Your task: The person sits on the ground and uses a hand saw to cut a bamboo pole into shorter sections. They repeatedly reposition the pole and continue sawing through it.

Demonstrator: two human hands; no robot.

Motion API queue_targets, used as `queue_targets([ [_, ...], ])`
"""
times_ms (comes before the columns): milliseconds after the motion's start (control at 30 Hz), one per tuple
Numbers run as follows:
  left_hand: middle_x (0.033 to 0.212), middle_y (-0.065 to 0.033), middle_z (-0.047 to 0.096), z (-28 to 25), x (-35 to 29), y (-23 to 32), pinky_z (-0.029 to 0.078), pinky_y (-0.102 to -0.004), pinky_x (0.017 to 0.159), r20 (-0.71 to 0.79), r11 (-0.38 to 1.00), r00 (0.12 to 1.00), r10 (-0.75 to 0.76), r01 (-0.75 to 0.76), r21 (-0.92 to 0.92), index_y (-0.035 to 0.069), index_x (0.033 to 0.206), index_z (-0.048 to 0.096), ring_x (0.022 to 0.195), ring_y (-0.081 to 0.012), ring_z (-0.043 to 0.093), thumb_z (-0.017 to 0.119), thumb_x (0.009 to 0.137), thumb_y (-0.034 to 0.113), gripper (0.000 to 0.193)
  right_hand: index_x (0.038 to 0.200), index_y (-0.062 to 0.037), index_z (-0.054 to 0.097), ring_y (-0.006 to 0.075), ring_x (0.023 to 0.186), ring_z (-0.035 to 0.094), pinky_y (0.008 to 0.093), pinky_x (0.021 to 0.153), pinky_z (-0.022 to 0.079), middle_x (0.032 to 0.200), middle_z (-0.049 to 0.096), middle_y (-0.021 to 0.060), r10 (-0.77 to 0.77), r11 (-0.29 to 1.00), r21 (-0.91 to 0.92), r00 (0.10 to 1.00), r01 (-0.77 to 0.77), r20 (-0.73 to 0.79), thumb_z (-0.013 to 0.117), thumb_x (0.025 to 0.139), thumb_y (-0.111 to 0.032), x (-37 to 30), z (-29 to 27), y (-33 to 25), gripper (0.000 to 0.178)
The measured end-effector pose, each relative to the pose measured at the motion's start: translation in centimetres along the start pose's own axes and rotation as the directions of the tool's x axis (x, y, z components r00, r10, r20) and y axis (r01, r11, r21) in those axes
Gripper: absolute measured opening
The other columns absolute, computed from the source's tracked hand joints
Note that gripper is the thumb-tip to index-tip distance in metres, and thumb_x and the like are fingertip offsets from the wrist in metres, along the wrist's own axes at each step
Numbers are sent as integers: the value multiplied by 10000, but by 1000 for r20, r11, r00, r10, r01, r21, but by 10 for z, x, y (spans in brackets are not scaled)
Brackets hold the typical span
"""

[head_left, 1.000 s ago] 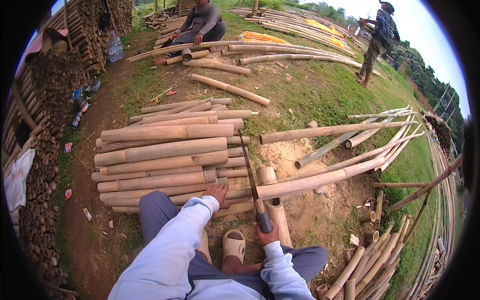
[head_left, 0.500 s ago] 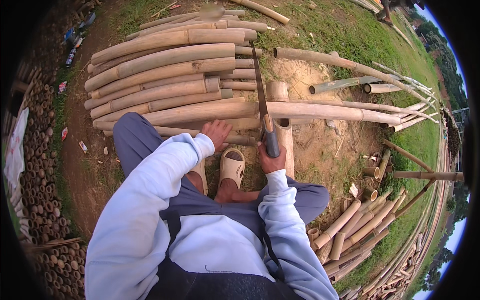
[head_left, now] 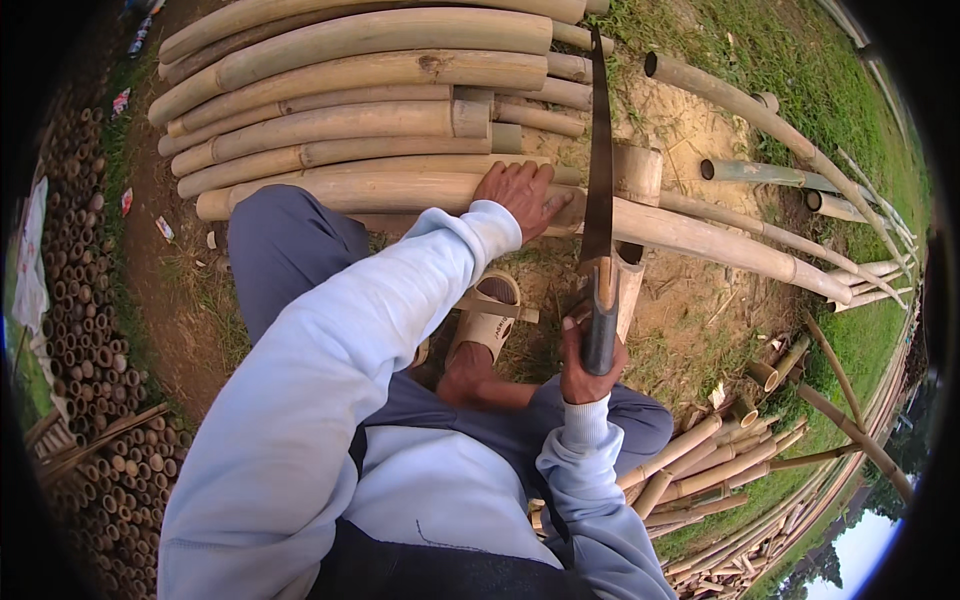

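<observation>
A long bamboo pole (head_left: 720,240) lies across in front of me, resting by an upright-notched bamboo piece (head_left: 637,172). My left hand (head_left: 524,197) presses down on this pole, fingers curled over its top, left of the saw. In my right hand (head_left: 592,362) is the dark handle of a handsaw (head_left: 601,150), closed round it. The saw's long blade points away from me and crosses the pole; whether its teeth bite into the bamboo cannot be made out. My sandalled foot (head_left: 482,335) is below the pole, between my hands.
Cut bamboo lengths (head_left: 350,80) are stacked at the far left. Longer poles (head_left: 780,120) spread over the grass at right. Short offcuts (head_left: 700,450) lie piled at the near right. Many bamboo ends (head_left: 95,400) face up along the left side.
My left hand has gone from a thinner length near my foot up onto the long pole. The whole view has shifted, and the saw stays in my right hand across the pole.
</observation>
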State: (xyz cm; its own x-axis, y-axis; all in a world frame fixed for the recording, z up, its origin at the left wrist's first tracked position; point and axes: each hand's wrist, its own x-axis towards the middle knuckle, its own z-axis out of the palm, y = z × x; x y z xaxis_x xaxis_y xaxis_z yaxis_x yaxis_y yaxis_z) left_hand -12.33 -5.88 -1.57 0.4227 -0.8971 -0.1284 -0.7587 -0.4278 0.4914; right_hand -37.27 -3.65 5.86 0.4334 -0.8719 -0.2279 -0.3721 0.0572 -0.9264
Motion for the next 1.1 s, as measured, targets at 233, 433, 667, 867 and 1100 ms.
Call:
queue_targets([
  [233, 1132, -181, 671, -9, -3, -6, 450, -442, 1009, 11, 996, 998, 60, -60, -64, 45, 1201, 592, 1096, -337, 625, 559, 978, 575, 576, 942, 16, 667, 103, 689, 571, 257, 651, 474, 778, 649, 39, 28, 998, -60, 998, -31, -52, 779, 894, -13, -5, -1, -15, 125],
  [433, 1218, -182, 648, -10, -3, -9, 436, -436, 1085, -10, 989, 995, 100, -100, -109, 66, 1295, 569, 1169, -345, 609, 667, 887, 624, 698, 899, 0, 655, 86, 648, 541, 261, 606, 439, 721, 611, 7, 33, 998, -44, 999, -34, -27, 800, 907, -72, 7, 5, -25, 162],
  [667, 1214, -187, 677, -21, 10, -13, 509, -459, 1015, 166, 938, 974, 151, -194, 286, 63, 1256, 577, 1142, -347, 657, 806, 795, 509, 680, 908, -20, 657, 76, 624, 551, 256, 587, 454, 722, 624, 6, -107, 994, -25, 994, 106, -14, 794, 938, -160, 15, 9, -13, 198],
  [867, 1099, -203, 733, -18, 12, -6, 562, -461, 921, 261, 942, 963, 70, -150, 301, 47, 1209, 574, 1038, -377, 715, 788, 809, 402, 576, 952, 22, 669, 102, 676, 518, 310, 636, 469, 723, 617, 69, -68, 996, -62, 998, 68, -4, 791, 913, -114, -10, 6, -8, 187],
  [1100, 1111, -201, 732, -22, 3, -9, 572, -448, 932, 234, 936, 969, 79, -153, 317, 36, 1210, 587, 1030, -368, 723, 787, 827, 397, 563, 1214, 43, 688, 143, 901, 684, 301, 848, 533, 959, 747, 133, 89, 980, -185, 993, -74, 75, 738, 904, -29, -169, -55, -43, 322],
])
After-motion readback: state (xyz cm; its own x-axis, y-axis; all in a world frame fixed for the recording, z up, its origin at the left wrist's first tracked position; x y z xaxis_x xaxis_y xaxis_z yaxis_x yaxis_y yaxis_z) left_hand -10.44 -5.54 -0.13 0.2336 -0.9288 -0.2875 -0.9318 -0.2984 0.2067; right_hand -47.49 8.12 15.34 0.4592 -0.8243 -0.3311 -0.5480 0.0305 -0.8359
